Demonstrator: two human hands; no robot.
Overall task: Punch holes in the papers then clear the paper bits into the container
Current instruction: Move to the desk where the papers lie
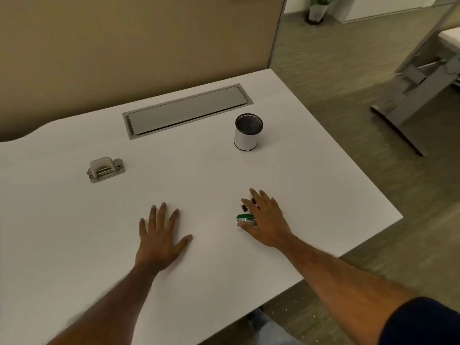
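My left hand (159, 235) lies flat on the white desk (199, 170), fingers spread; a faint pale sheet edge (146, 210) shows at its fingertips, hard to make out. My right hand (267, 220) rests with spread fingers over a small green and silver tool (245, 219), which sits on the desk between thumb and index finger. Small black pieces (244, 208) lie just beyond it. A grey hole punch (105, 169) stands at the left, apart from both hands. A round container (246, 131) with a black mesh rim and white wrap stands upright at the back right.
A grey cable-tray flap (186, 110) is set into the desk at the back, in front of a beige partition. The desk's right edge (348, 150) drops to carpeted floor, where a grey desk frame (410, 95) stands.
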